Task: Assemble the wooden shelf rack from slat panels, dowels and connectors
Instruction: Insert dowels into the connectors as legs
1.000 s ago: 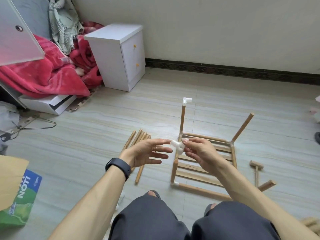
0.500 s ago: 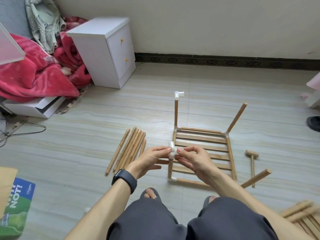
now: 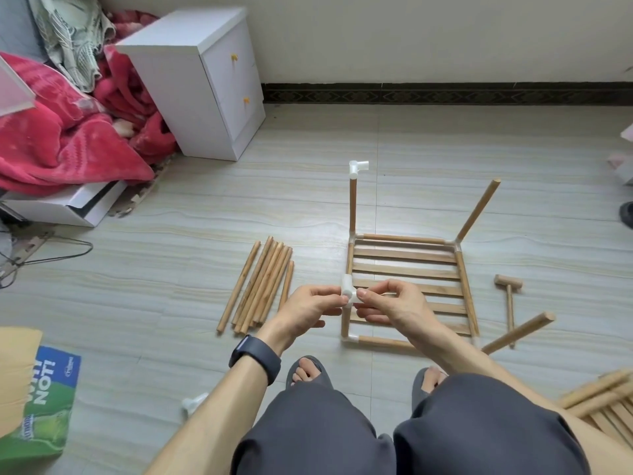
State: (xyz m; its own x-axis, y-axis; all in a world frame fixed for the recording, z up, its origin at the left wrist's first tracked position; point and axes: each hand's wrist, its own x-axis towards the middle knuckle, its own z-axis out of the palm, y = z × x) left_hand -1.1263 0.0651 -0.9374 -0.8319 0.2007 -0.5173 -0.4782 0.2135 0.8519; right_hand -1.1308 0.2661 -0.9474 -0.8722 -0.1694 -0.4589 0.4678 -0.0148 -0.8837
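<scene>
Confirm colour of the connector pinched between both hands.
White: the connector is plain white plastic, seen best in the head view.

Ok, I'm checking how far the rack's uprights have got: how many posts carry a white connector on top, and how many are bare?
Posts with a white connector on top: 2 (far-left post, near-left post, its connector pinched by left hand and right hand)
Bare-topped posts: 2 (far-right post, near-right post)
Total: 4
</scene>
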